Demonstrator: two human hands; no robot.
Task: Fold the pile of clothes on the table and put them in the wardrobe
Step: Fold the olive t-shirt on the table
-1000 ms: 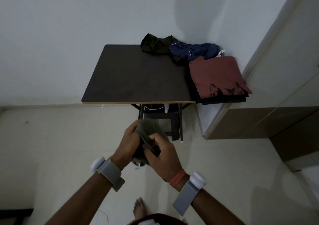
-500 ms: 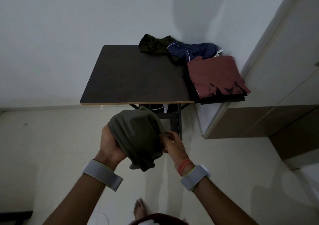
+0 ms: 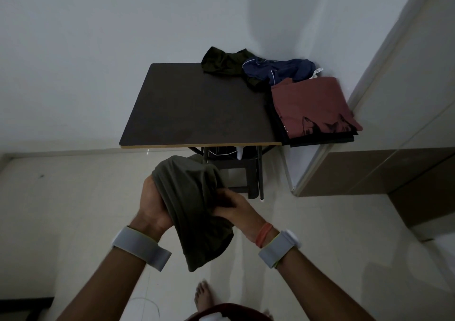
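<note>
1. Plainly, no brand name or readable writing showed anywhere; the folded rust-red cotton T-shirt carried a dark printed graphic near its front edge and a few small white marks too small to read, and a small white tag stuck out by the crumpled clothes with nothing legible on it.
2. The left hand was closed around the upper left side of a bunched olive-green knit garment, fingers hidden under the cloth.
3. The right hand pinched the garment's right edge, fingers curled into the fabric.
4. The garment was held in the air in front of the dark brown rectangular surface, its lower end hanging loose between the two wrists.
5. Each wrist wore a grey fabric band, and the right wrist also carried an orange thread bracelet.
6. On the surface's far right corner lay a crumpled dark green garment touching a crumpled navy garment with white piping.
7. The rust-red T-shirt topped a stack of folded black clothes at the surface's right edge, beside the pale wardrobe door.
</note>
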